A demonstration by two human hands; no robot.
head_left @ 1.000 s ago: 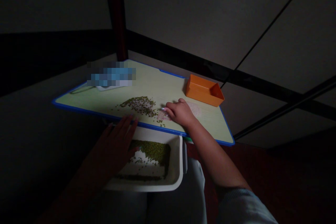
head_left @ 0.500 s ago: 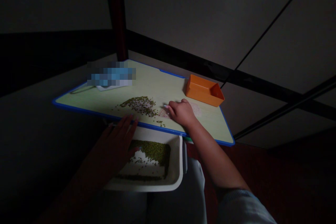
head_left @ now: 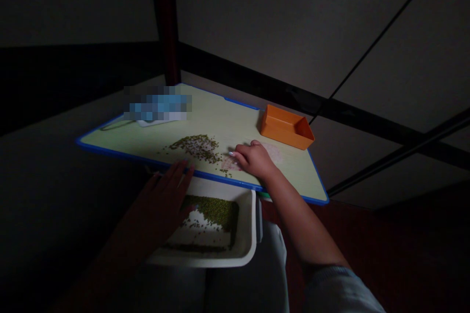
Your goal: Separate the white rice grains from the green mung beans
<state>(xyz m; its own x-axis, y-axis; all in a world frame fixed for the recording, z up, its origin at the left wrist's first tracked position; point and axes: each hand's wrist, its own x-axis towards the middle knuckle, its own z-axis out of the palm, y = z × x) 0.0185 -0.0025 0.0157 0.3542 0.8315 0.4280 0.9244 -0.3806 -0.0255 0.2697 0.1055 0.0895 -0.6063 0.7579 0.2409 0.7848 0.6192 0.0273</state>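
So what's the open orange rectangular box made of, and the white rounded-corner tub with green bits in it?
The open orange rectangular box looks like hard plastic, smooth and fairly matt: even colour, thin straight walls. The white rounded-corner tub is probably plastic too, judging by its smooth curved rim; dim light leaves its finish unclear.

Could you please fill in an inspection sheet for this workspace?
Surface: pale yellow table with blue edging and faint pink markings.
Job's things: green grains scattered on the table; more grains in a white tray below its near edge.
Clutter: orange box at the far right; pixelated blue item at the far left.
Hands: left hand open, fingertips at the near edge; right hand curled beside the grains, contents unclear.
Cables: thin dark curve near the blue item; cannot tell whether it's a cord.
Surroundings: dim light, panelled wall, dark red floor.
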